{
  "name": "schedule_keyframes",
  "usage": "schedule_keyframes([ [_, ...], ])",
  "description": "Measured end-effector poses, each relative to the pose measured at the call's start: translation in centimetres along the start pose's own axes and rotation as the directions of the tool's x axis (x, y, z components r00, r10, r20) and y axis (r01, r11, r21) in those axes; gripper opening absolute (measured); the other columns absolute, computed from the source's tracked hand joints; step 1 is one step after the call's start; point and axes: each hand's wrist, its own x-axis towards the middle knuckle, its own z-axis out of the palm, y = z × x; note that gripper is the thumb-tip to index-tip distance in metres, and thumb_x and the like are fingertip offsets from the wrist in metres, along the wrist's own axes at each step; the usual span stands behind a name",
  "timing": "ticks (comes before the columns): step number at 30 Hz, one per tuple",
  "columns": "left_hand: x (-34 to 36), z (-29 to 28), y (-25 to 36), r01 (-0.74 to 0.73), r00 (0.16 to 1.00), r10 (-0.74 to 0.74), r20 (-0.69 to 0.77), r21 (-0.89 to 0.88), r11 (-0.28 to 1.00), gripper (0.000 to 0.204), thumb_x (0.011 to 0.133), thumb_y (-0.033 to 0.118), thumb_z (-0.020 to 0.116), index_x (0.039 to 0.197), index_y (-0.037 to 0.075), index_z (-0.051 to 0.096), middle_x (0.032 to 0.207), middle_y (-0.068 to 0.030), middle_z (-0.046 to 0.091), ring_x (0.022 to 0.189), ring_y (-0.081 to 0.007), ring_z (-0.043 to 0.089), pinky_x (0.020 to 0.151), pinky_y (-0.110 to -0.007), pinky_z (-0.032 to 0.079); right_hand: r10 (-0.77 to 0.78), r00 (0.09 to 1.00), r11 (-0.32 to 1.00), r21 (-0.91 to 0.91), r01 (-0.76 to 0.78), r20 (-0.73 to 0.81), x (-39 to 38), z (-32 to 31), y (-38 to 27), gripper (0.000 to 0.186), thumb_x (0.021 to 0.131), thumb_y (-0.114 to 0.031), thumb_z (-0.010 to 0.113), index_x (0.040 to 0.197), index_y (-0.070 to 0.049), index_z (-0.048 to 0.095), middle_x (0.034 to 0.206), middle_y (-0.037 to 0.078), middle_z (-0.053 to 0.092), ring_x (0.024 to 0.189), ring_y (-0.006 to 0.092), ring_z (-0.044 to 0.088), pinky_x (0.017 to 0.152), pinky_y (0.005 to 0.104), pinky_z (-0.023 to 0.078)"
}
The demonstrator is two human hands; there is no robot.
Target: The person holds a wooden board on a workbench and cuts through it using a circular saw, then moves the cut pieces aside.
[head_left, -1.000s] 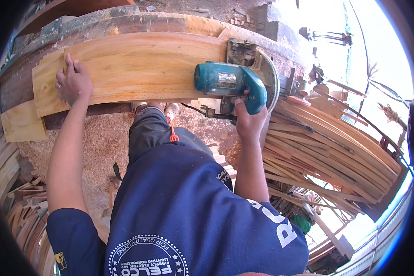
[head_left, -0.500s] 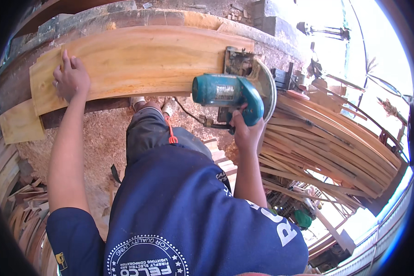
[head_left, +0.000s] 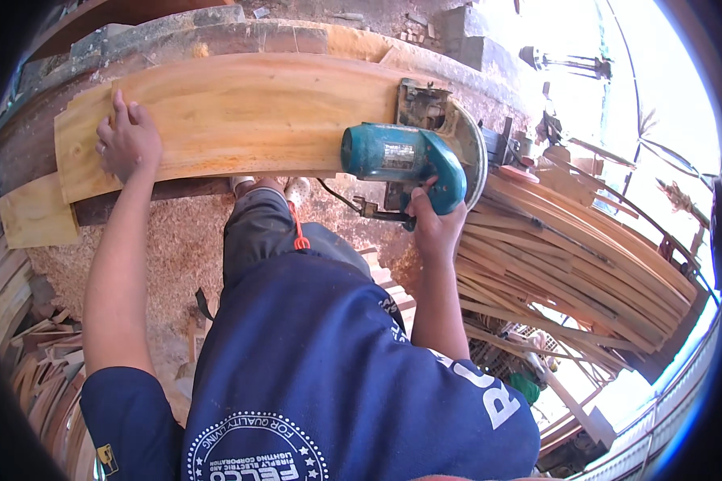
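Note:
A long, pale wooden board (head_left: pixel 249 112) lies crosswise in front of me. My left hand (head_left: pixel 130 140) rests on its left part, fingers spread and pointing away from me. At the board's right end sits a teal circular saw (head_left: pixel 385 152), its metal base plate on the wood. My right hand (head_left: pixel 437 224) is wrapped round the saw's rear handle. The blade itself is hidden beneath the saw's body and guard. A black cord (head_left: pixel 341 195) runs from near the handle toward my legs.
Long thin wood strips (head_left: pixel 578 256) are piled at the right. A shorter board piece (head_left: pixel 38 212) lies at the far left, beside cut offcuts (head_left: pixel 52 361). Sawdust (head_left: pixel 168 256) covers the ground round my feet. Grey blocks (head_left: pixel 481 52) stand beyond the bench.
The saw has moved slightly farther from me across the board, my right hand moving with it. My left hand keeps its place on the wood. The whole view has shifted a little.

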Motion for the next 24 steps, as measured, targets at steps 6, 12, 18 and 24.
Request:
schedule_keyframes([
  [6, -0.1, -0.2, 0.0, 0.001, 1.0, -0.001, -0.001, -0.001, 1.0, 0.052, 0.106, 0.057, 0.042, 0.157, 0.046, 0.043, 0.154, -0.0144, 0.048, 0.136, -0.0426, 0.05, 0.105, -0.063, 0.045, -0.023, 1.0, 0.998, -0.059, 0.024, 0.015, 1.7, 0.3, -0.8, 0.02, 0.089, -0.003, 0.073, 0.106, -0.001, 0.063, 0.083, 0.003, 0.064, 0.068, 0.0094, 0.062, 0.062, 0.0263, 0.052],
  [12, 0.0, -0.2, 0.2, 0.004, 1.0, -0.004, -0.011, 0.019, 1.0, 0.052, 0.106, 0.058, 0.042, 0.156, 0.048, 0.042, 0.152, -0.014, 0.049, 0.134, -0.0426, 0.052, 0.105, -0.062, 0.046, -0.046, 0.998, 0.997, -0.058, 0.048, 0.036, 3.2, 0.8, -0.8, 0.022, 0.09, -0.003, 0.071, 0.11, -0.001, 0.063, 0.084, 0.003, 0.065, 0.069, 0.0094, 0.063, 0.063, 0.0263, 0.052],
  [18, 0.0, -0.2, 0.1, 0.009, 1.0, -0.009, -0.002, 0.01, 1.0, 0.051, 0.106, 0.058, 0.042, 0.156, 0.047, 0.043, 0.151, -0.0131, 0.05, 0.133, -0.0426, 0.053, 0.105, -0.062, 0.045, -0.068, 0.997, 0.995, -0.064, 0.071, 0.048, 3.6, 1.0, -1.0, 0.032, 0.089, -0.002, 0.069, 0.121, 0.0, 0.064, 0.083, 0.002, 0.066, 0.07, 0.0097, 0.063, 0.064, 0.0258, 0.051],
  [24, -0.1, -0.4, 0.1, -0.007, 1.0, 0.007, -0.017, -0.015, 1.0, 0.051, 0.106, 0.056, 0.043, 0.155, 0.046, 0.044, 0.151, -0.013, 0.05, 0.133, -0.0431, 0.052, 0.105, -0.062, 0.045, -0.064, 0.998, 0.997, -0.049, 0.065, 0.024, 4.1, 1.5, -1.2, 0.035, 0.089, -0.003, 0.07, 0.123, 0.001, 0.064, 0.082, 0.002, 0.066, 0.069, 0.0096, 0.063, 0.064, 0.0256, 0.051],
])
